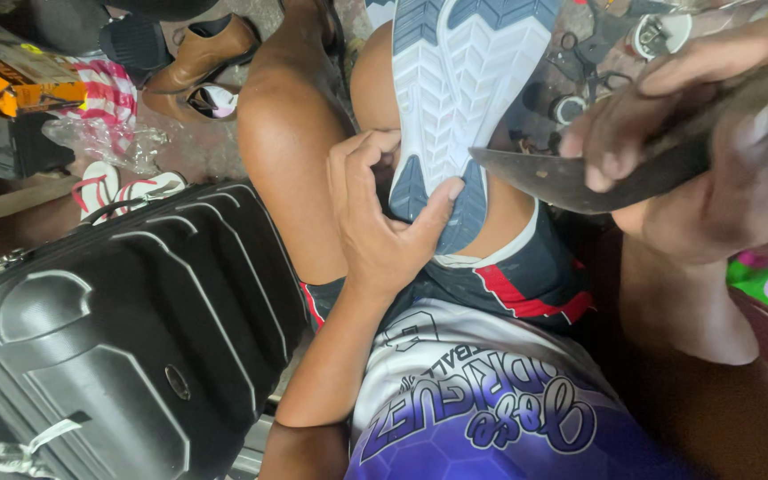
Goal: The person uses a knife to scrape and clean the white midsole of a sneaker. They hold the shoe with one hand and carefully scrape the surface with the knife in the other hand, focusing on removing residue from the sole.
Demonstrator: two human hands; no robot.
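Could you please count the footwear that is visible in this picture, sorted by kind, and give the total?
White-and-blue-soled sports shoe, gripped at the heel by the left hand, with the right hand holding a dark flat blade beside it: 1
Brown leather heeled shoes: 2
White flip-flop sandals with pink straps: 2
Total: 5

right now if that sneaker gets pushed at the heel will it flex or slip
The sneaker probably flexes little: its sole looks thick. The ridged tread should resist slipping. The left hand pinches its heel against the knee, so it likely stays put.
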